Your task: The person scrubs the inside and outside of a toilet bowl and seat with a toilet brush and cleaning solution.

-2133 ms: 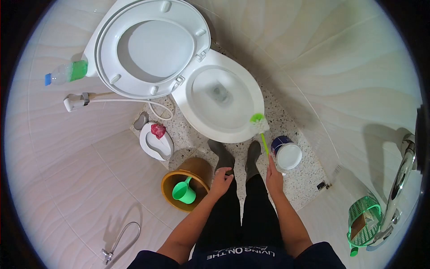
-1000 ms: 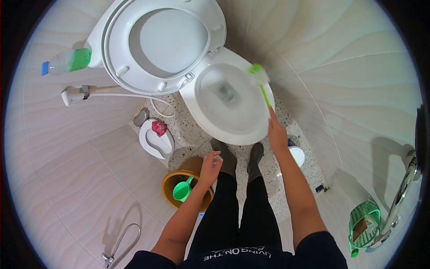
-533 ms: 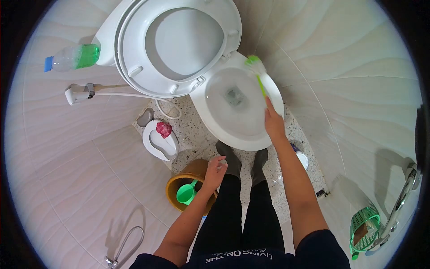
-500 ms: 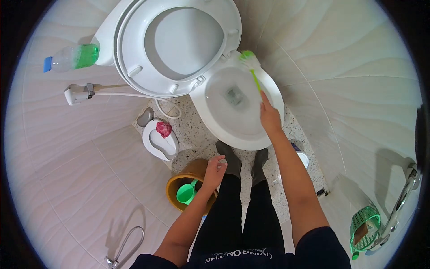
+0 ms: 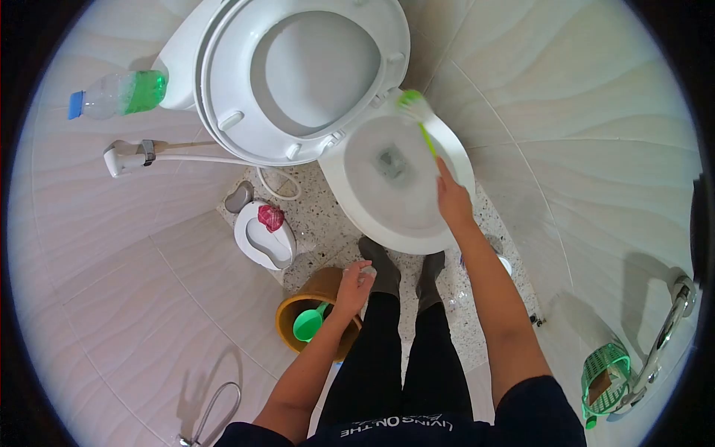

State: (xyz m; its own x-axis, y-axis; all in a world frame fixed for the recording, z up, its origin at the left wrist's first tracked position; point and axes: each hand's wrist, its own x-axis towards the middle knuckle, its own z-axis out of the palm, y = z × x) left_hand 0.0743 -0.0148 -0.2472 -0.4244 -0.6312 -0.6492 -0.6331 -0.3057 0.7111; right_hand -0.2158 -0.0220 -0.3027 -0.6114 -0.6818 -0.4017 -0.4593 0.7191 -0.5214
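My right hand [image 5: 454, 201] is closed round the thin green handle of a toilet brush [image 5: 427, 138]. The brush's green and white head lies against the rim at the back right of the white toilet bowl [image 5: 346, 197], and looks blurred. A little water shows at the bottom of the bowl. Behind it the toilet seat and lid [image 5: 223, 82] are raised. My left hand [image 5: 353, 289] hangs loosely curled, fingers partly apart and nothing visible in it, above the edge of a brown bucket [image 5: 283, 320]. Inside that bucket is a green dipper [image 5: 307, 325].
A bottle of green liquid [image 5: 123, 94] rests by the tank. A bidet sprayer [image 5: 128, 159] hangs on the left wall. On the speckled floor [image 5: 313, 216] lies a white bedpan-shaped dish [image 5: 249, 237] with a red cloth [image 5: 270, 217]. A green basket [image 5: 605, 376] hangs at lower right.
The brush head has shifted slightly along the back right of the bowl, and my right hand has moved slightly with it. My left hand stays about where it was.
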